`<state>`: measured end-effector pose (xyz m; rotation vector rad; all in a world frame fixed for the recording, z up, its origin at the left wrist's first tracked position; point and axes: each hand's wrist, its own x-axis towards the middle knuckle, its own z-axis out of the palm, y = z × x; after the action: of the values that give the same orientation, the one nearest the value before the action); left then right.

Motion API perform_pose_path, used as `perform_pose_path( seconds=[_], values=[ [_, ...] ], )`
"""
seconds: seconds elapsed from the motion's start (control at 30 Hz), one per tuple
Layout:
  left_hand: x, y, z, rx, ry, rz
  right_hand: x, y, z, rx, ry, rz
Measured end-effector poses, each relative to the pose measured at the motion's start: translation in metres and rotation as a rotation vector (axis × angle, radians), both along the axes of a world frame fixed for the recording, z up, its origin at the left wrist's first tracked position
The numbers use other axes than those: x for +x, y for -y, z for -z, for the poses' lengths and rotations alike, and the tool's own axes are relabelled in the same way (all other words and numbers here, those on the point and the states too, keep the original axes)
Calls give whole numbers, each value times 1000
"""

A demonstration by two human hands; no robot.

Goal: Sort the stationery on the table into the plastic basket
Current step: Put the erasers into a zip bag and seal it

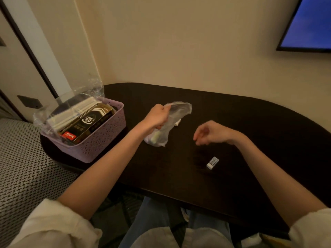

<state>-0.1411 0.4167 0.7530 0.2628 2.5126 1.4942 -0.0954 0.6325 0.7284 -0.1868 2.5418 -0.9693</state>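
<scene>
A lilac plastic basket [105, 140] stands at the table's left end. It holds a black pen box [89, 122] marked 0.5 mm and a clear bag of white items [71, 108]. My left hand [157, 117] grips a small clear plastic bag [172, 120] with pale items inside, lifted just above the table's middle. A small white item [178, 122] lies on the table behind that bag, mostly hidden. My right hand [211, 132] hovers over the table with loosely curled fingers and holds nothing. A small white eraser [212, 163] lies on the table below my right hand.
The dark oval table [250, 122] runs along a beige wall. A patterned upholstered seat [21, 167] is at the left, below the basket. A lit blue screen [309, 22] hangs at the upper right. My knees are under the table's near edge.
</scene>
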Motion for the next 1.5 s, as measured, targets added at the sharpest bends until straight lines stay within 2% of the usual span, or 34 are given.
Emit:
perform_pose_path(
  seconds=[0.1, 0.27, 0.4, 0.5, 0.57, 0.67, 0.8, 0.87, 1.0, 1.2, 1.4, 1.5],
  values=[
    [4, -2, 6, 60, -19, -26, 15, -10, 8, 120, 106, -113],
    [10, -3, 11, 117, 0, -62, 27, -17, 23, 175, 169, -140],
    [12, 3, 7, 146, -7, -111, 27, -25, 27, 310, 159, -145],
    [9, 11, 0, 137, -12, -140, 21, -25, 27, 255, 94, -138],
    [7, 18, -3, 141, -1, -142, 13, -19, 26, 168, -19, -86],
    [4, 28, -6, 161, 25, -160, -16, -6, 27, 87, -252, 110],
    [4, 39, -8, 171, 45, -169, -53, 21, 32, 74, -371, 268],
    [4, 44, -7, 189, 69, -149, -68, 34, 36, 141, -422, 243],
    [3, 53, -8, 238, 79, -155, -95, 42, 38, 344, -598, 28],
    [0, 57, -8, 226, 73, -111, -115, 46, 36, 394, -447, -167],
    [-3, 53, -7, 221, 49, -103, -108, 42, 43, 450, -464, -142],
    [-5, 49, -7, 208, 32, -92, -102, 38, 43, 417, -549, 6]
  ],
)
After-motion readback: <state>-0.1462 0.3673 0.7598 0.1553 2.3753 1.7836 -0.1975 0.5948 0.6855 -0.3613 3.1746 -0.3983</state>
